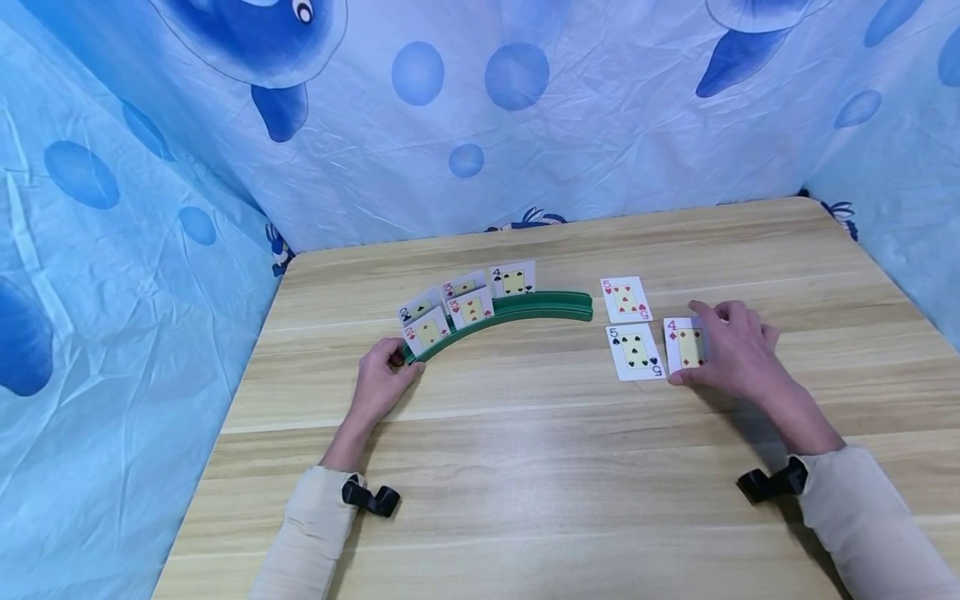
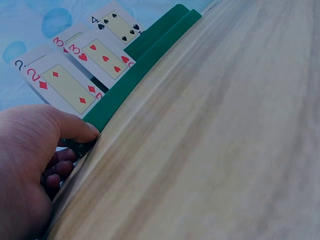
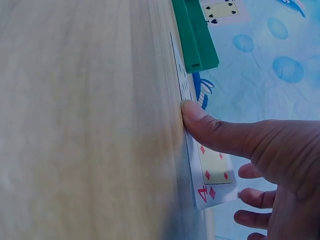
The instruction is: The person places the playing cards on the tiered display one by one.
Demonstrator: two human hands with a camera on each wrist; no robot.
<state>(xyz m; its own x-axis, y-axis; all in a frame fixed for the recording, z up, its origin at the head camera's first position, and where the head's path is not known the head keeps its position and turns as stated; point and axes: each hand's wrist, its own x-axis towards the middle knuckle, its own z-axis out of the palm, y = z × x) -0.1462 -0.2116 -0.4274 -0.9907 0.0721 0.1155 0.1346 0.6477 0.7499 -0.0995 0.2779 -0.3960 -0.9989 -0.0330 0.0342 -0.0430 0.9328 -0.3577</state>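
My left hand [image 1: 381, 379] grips the left end of a curved green card holder [image 1: 551, 306], thumb in front and other fingers curled behind. In its front row stand the two of diamonds [image 2: 69, 85] and three of hearts [image 2: 102, 59]. Behind them are a black two [image 1: 420, 307], a red three [image 1: 463, 284] and the four of spades [image 1: 513, 279]. My right hand [image 1: 738, 350] holds the four of diamonds [image 1: 681, 343] by opposite edges, thumb at the near edge and fingers at the far one; it covers the card's right part.
The five of hearts [image 1: 626, 300] lies face up right of the holder. Just nearer lies the five of spades [image 1: 635, 352], beside the held card. All is on a wooden table [image 1: 525, 467], with a blue sea-patterned curtain [image 1: 360, 167] behind and at the sides.
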